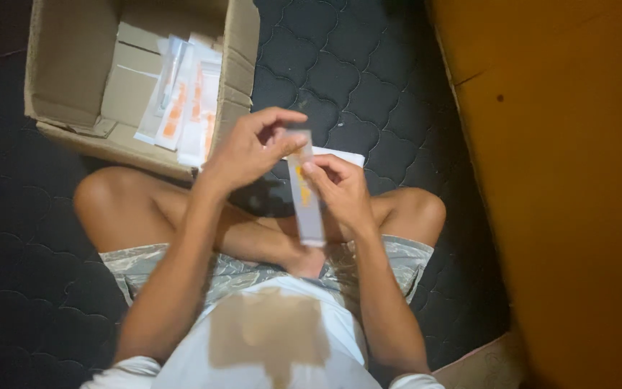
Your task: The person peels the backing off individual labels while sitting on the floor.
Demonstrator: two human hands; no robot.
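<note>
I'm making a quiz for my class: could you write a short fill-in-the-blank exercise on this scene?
1. Both hands hold one long clear ____.
2. More packets lie in an open ____ box.
3. The person sits with legs ____ on a dark quilted surface.
4. The left hand pinches the packet's ____ end.

Missing words: packet; cardboard; crossed; top

An open cardboard box [66,65] of clear packets [185,101] sits on a dark quilted mattress [347,72].

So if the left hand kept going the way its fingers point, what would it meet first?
Probably the top of the slim clear packet that the left hand already pinches, with the right hand just beyond; depth is unclear.
</note>
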